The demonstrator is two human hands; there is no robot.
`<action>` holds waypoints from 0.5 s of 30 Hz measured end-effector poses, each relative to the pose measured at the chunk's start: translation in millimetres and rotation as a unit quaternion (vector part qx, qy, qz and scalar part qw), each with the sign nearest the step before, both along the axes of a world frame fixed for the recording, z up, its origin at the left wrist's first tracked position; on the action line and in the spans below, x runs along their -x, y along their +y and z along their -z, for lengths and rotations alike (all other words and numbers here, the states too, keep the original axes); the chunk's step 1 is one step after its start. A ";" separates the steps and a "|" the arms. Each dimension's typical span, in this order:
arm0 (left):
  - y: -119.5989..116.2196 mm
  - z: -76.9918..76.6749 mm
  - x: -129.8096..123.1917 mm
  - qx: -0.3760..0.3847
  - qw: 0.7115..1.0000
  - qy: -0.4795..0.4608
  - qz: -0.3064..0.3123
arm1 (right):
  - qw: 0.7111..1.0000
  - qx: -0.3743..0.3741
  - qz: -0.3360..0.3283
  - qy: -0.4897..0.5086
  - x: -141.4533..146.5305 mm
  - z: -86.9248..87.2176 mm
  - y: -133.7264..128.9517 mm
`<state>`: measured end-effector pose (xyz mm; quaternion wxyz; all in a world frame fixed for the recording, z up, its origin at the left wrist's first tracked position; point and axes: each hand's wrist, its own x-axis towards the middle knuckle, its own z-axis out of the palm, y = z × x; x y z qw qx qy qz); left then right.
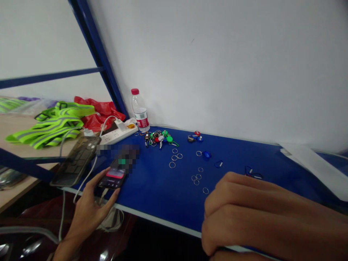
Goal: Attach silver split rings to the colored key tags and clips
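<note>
Okay, a big white wall point(217, 72) stands behind a long blue desk point(163, 206), and a blue shelf frame point(96, 47) runs up on the left. Past the left end of the desk, a wooden table point(16, 134) carries bright green safety vests point(51, 127) and a red plastic bag point(100, 112).

Near the back corner of the desk sit a white power strip point(116, 132) and a water bottle point(140, 110) with a pink cap. A phone in a dark case point(76, 161) lies tilted at the left edge, just beside a white cable point(87, 177).

The left hand point(87, 214) is at the front edge of the desk. Its grip is closed around a small black phone point(112, 177), and the phone's screen shows a bit of red. The right hand point(261, 214) rests at the front edge, with its fingers curled together. Nothing shows in that grip.

Between the hands and the wall lie a heap of colored keys point(159, 137), a blue clip point(219, 164), and small metal rings point(174, 156).
</note>
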<state>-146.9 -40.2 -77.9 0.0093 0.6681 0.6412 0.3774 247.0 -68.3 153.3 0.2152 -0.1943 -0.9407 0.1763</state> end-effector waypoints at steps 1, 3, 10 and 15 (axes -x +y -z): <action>0.1 -0.8 -0.9 -0.005 1.000 -0.002 0.003 | 1.000 -0.002 0.001 -0.001 -0.2 0.7 -0.2; 0.4 -1.0 -2.0 -0.014 1.000 -0.007 0.011 | 1.000 -0.008 0.004 0.000 -0.5 2.5 -0.4; 1.2 4.1 0.1 -0.012 1.000 -0.018 0.007 | 1.000 -0.028 -0.005 -0.006 -1.1 2.3 0.2; -0.2 3.0 0.0 -0.002 1.000 -0.016 0.004 | 1.000 -0.024 -0.001 -0.010 -0.2 1.0 -0.2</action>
